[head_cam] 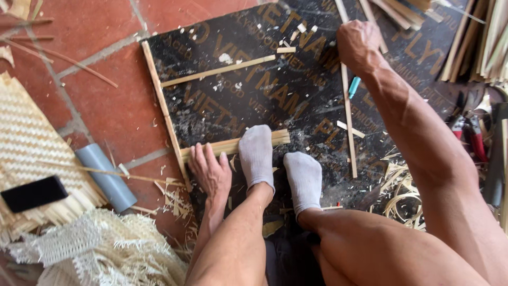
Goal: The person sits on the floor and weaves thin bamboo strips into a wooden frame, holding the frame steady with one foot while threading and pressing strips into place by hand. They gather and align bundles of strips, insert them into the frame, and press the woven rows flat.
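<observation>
Board: I sit over a big black printed board lying on the red tile floor; my two socked feet rest on its near part.
Woven mat: a pale woven mat lies at the far left of the scene, with a black block on it and a grey tube just beside it.
Frayed weave: a ragged white piece of weave sits near me on the left.
Strip pile: loose bamboo strips are heaped far right.
Bundle: a short bundle of bamboo strips lies flat across the board, pinned under my left sock.
Left hand: my left hand presses flat on the bundle's left end, fingers spread and resting on it, not curled round it.
Long strip: a thin long strip runs near to far on the right of the board.
Right hand: my right hand is closed on the far end of the long strip, fingers curled under.
Blue bit: a small blue piece lies just right of that strip.
</observation>
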`<state>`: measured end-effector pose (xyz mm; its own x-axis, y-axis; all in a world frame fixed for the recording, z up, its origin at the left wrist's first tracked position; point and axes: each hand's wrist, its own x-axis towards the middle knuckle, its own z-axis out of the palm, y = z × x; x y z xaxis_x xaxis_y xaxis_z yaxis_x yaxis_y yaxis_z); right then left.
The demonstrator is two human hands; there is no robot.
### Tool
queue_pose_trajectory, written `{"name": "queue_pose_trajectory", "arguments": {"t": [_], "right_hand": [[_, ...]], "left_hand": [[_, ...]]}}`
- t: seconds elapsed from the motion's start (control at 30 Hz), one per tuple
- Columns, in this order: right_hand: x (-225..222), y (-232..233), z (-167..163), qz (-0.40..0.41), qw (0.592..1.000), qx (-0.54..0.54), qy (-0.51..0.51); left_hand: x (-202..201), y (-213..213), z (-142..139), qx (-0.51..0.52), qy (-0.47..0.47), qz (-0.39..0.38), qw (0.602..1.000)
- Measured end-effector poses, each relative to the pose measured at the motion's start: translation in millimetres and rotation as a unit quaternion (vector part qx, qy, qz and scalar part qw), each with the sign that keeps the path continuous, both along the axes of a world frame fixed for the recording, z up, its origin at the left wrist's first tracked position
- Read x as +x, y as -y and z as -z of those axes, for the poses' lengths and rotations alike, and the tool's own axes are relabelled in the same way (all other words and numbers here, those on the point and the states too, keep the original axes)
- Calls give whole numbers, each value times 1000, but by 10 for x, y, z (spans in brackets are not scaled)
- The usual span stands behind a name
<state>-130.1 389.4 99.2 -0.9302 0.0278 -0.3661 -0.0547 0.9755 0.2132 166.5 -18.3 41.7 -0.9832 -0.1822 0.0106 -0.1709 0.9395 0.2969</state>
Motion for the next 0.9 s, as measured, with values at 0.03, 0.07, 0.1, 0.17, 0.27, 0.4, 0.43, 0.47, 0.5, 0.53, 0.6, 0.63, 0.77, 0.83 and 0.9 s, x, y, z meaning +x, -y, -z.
{"name": "queue_pose_trajectory", "arguments": {"t": [0.03,0.07,0.1,0.17,0.27,0.4,0.43,0.47,0.5,0.53,0.6,0.63,0.77,0.83,0.9], "right_hand": [[20,9,41,-11,1000,6,-23],[53,1,49,-21,999,11,-49],[89,-12,63,-28,997,16,-69],[188,-107,47,-59,986,-15,-158],[316,-154,-33,3,958,-196,-209],[715,19,-240,207,778,-582,-115],[885,105,-270,231,763,-596,-89],[1051,227,-250,177,770,-608,-76],[1150,314,-229,121,772,-620,-65],[1177,436,-159,38,793,-606,-48],[1269,675,24,-122,813,-569,-18],[1284,765,115,-170,831,-530,-13],[1216,904,317,-279,867,-413,-7],[1178,942,353,-292,874,-388,-5],[1192,1000,367,-298,881,-368,6]], "left_hand": [[-11,-11,29,8,-29,12,999],[-21,-20,58,15,-62,24,998],[-4,-16,78,18,-53,28,998],[-2,-55,142,35,-42,38,998],[1,-48,195,20,-42,48,998],[-56,-14,268,30,-47,42,998],[-92,-4,299,35,-51,39,997],[-96,20,323,39,-52,36,997],[-103,33,350,46,-59,32,997],[-138,51,385,52,-70,30,996],[-162,82,435,45,-97,27,994],[-157,96,449,45,-93,23,994],[-185,146,480,51,-109,29,992],[-209,169,488,57,-113,35,991],[-200,174,492,71,-90,39,993]]}}
